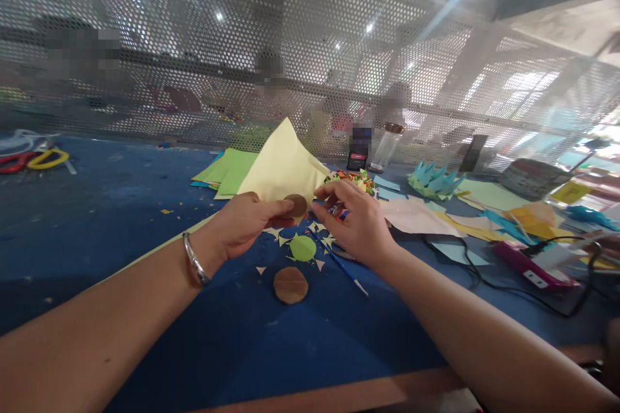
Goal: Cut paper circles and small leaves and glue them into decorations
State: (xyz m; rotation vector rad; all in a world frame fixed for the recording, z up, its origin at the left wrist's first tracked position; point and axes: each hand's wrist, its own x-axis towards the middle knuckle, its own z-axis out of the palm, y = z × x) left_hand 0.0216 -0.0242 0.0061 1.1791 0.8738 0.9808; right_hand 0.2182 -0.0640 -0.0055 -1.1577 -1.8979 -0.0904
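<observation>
The left hand [247, 222] is holding a pale-yellow paper sheet [285, 158] and a brown disc [297, 206] clamped between its fingers, apparently pressing both together to prevent slipping. The right hand [356, 219] is hovering beside the disc; whether its fingers are gripping anything cannot be told. A second brown disc [290, 285] is lying on the blue surface [232, 348]
</observation>
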